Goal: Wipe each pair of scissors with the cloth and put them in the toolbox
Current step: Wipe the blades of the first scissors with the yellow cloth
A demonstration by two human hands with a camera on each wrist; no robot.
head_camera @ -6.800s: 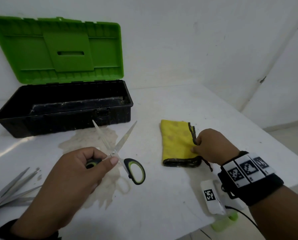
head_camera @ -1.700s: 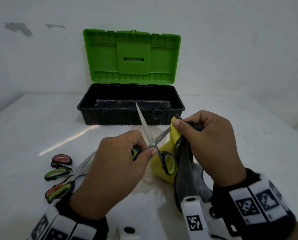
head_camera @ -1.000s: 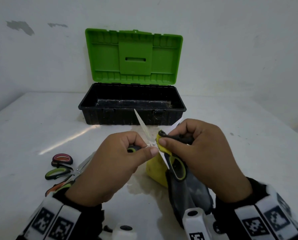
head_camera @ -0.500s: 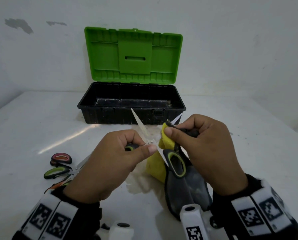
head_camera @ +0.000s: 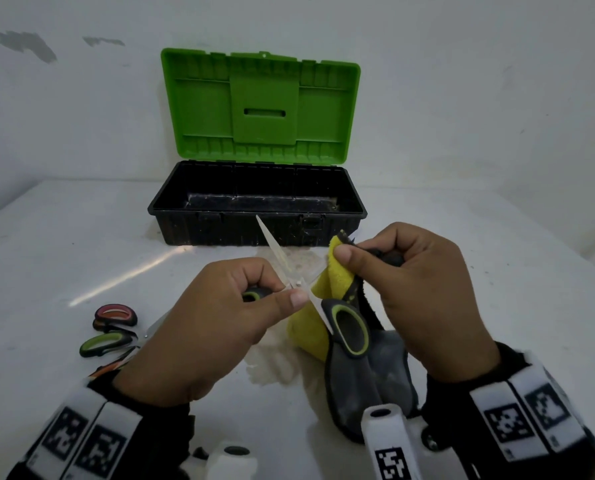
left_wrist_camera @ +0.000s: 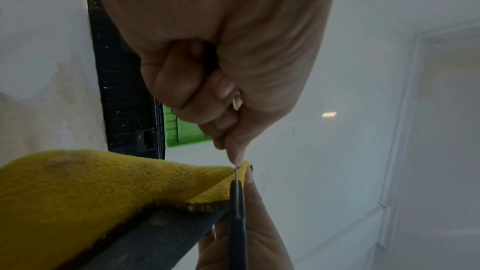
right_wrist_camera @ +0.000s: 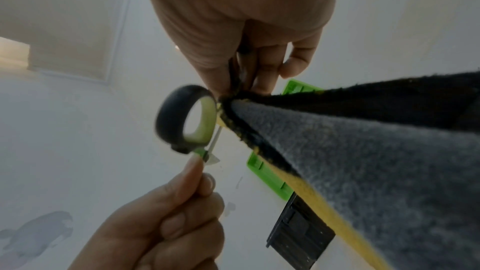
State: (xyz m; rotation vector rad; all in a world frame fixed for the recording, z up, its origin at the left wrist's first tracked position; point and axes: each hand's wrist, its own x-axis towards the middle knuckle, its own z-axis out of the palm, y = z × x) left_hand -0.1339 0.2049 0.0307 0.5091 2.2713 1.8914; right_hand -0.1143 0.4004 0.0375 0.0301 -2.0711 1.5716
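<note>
My left hand (head_camera: pixel 220 323) grips one handle of a pair of black-and-green scissors (head_camera: pixel 349 327) held open in mid-air; one blade (head_camera: pixel 273 251) points toward the toolbox. My right hand (head_camera: pixel 417 285) pinches the yellow-and-grey cloth (head_camera: pixel 337 275) folded round the other blade, which is hidden inside the fold. The free handle loop (right_wrist_camera: pixel 189 119) hangs just beside the right fingers. The cloth (left_wrist_camera: pixel 91 188) drapes down under both hands. The black toolbox (head_camera: pixel 258 202) with its green lid (head_camera: pixel 261 105) raised stands open behind the hands, with nothing visible inside.
More scissors (head_camera: pixel 111 329) with red, green and orange handles lie on the white table (head_camera: pixel 64 244) at the left, partly behind my left wrist. A pale stain (head_camera: pixel 272 368) marks the table under the hands. A white wall rises right behind the toolbox.
My right hand with the cloth has slid up along the blade, away from the pivot toward the tip. The left hand has kept the scissors nearly still.
</note>
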